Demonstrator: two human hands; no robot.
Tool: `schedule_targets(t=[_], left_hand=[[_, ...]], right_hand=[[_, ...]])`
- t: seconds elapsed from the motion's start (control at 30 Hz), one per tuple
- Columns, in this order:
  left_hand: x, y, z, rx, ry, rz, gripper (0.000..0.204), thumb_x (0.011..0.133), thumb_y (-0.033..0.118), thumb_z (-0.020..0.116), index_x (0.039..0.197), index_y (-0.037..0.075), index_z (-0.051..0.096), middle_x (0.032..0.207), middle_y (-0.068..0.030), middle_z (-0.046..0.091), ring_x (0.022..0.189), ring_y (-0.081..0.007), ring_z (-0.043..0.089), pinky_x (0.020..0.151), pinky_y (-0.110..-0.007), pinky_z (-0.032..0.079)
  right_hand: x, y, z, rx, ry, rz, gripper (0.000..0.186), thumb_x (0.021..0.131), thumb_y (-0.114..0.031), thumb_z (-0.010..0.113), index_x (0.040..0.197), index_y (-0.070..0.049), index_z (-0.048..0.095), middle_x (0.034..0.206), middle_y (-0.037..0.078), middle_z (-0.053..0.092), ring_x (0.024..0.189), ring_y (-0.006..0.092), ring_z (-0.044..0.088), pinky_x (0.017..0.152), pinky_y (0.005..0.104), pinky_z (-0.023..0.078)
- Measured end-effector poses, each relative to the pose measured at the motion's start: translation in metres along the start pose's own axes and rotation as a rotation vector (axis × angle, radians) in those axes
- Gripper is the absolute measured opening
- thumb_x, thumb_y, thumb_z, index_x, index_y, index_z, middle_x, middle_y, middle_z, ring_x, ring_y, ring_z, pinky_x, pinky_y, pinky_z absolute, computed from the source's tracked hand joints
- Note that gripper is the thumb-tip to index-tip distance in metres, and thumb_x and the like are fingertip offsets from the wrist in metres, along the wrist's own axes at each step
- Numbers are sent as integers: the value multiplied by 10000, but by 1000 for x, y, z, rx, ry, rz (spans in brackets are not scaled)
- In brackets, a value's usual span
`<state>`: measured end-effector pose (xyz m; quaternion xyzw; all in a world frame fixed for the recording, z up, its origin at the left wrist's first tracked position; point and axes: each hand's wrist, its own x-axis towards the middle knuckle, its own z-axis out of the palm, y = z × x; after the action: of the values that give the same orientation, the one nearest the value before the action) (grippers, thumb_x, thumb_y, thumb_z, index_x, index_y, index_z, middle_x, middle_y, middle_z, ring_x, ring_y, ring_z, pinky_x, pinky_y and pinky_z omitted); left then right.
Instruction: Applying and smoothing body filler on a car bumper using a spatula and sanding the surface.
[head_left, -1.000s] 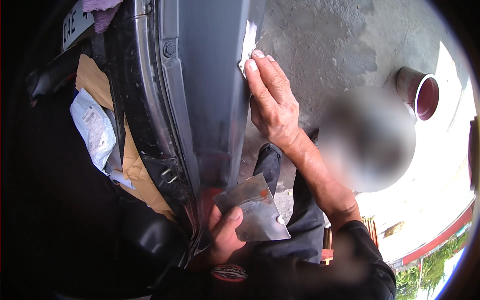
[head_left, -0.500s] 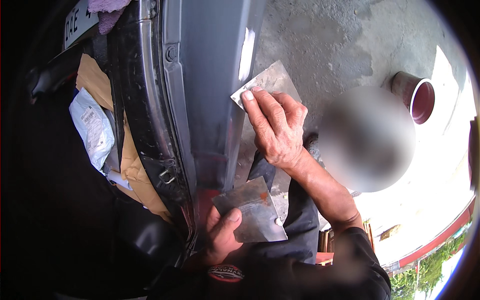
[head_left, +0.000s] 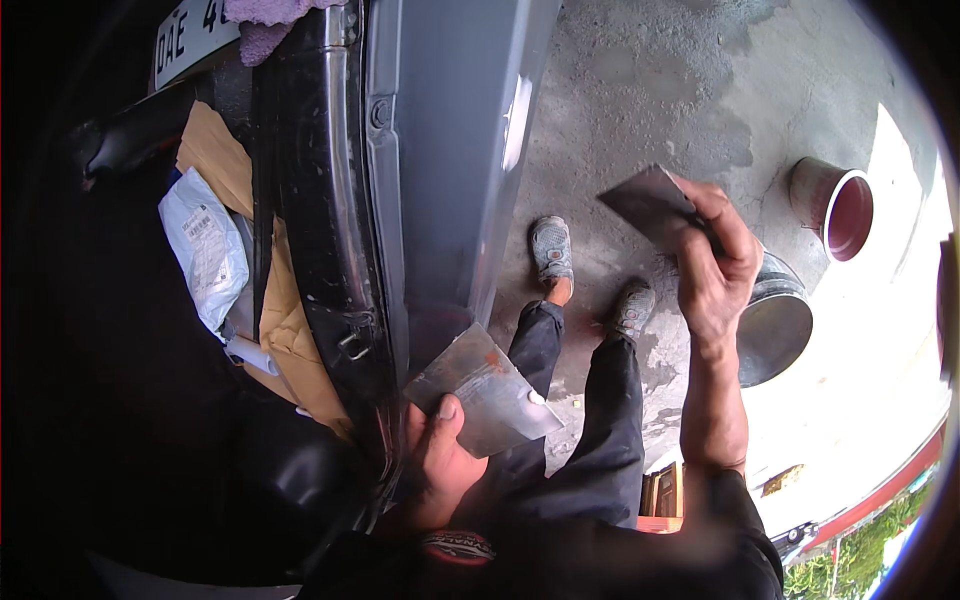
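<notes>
My left hand (head_left: 448, 462) grips a square thin metal plate (head_left: 480, 385) by its lower left corner, thumb on top. Rusty marks show on the plate, and a small white dab of paste (head_left: 537, 397) sits at its right edge. Out to the right, my right hand (head_left: 718, 262) pinches a flat metal spreader (head_left: 645, 203), tilted and well apart from the car. Between the floor and the open rear of the car runs a grey body panel (head_left: 450, 150). On its outer edge is a smooth white patch (head_left: 517, 122).
Inside the car's open rear lie a white plastic mailer (head_left: 205, 265) and brown paper packaging (head_left: 290, 335). A purple cloth (head_left: 262, 38) hangs by the number plate (head_left: 188, 42). On the concrete floor (head_left: 640, 90) stand a reddish bucket (head_left: 812, 190) and a dark round tub (head_left: 775, 330).
My right hand has swung right, away from the panel, and turned the spreader. My left hand still holds the plate, slightly turned and raised. The view has shifted a little.
</notes>
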<state>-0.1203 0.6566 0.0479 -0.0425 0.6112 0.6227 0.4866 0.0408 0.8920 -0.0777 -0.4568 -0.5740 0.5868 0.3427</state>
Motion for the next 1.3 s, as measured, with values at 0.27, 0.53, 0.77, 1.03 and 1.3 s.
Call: schedule_targets(t=[0.27, 0.53, 0.77, 1.03, 1.3], left_hand=[[4, -26, 35, 118, 120, -136, 349, 1127, 167, 549, 1433, 10, 609, 1356, -134, 697, 1215, -231, 700, 1050, -394, 561], [-19, -43, 47, 885, -294, 181, 443, 1167, 222, 541, 1480, -87, 588, 1358, -181, 706, 1184, -255, 675, 1050, -374, 509], [15, -8, 73, 260, 107, 251, 312, 1136, 175, 555, 1365, -20, 636, 1245, -148, 717, 1123, -235, 724, 986, -362, 580], [25, 45, 100, 15, -55, -270, 324, 1120, 161, 569, 1387, -7, 644, 1343, -121, 715, 1142, -220, 727, 1010, -427, 589], [75, 30, 142, 453, -19, 163, 299, 1146, 185, 577, 1325, -53, 608, 1212, -125, 694, 1063, -196, 697, 924, -336, 575]], right_hand=[[-176, -19, -54, 134, -659, 758, 399, 840, 94, 649, 1223, 42, 745, 1002, 138, 765, 828, 176, 703, 735, 311, 529], [-145, -54, -45, -523, -448, -288, 476, 813, -42, 748, 1283, -102, 797, 1265, 49, 753, 1054, 280, 650, 887, 401, 511], [-150, -93, -52, -473, -558, -268, 536, 818, -82, 740, 1353, -89, 764, 1296, 62, 738, 1116, 296, 628, 938, 418, 509], [-122, -80, -53, -677, -368, -283, 590, 783, -26, 754, 1370, -75, 740, 1343, 97, 715, 1170, 386, 615, 1032, 468, 537], [-53, -91, -82, -531, -554, -181, 591, 735, 12, 755, 1317, -91, 761, 1293, 55, 725, 1195, 336, 616, 1001, 453, 510]])
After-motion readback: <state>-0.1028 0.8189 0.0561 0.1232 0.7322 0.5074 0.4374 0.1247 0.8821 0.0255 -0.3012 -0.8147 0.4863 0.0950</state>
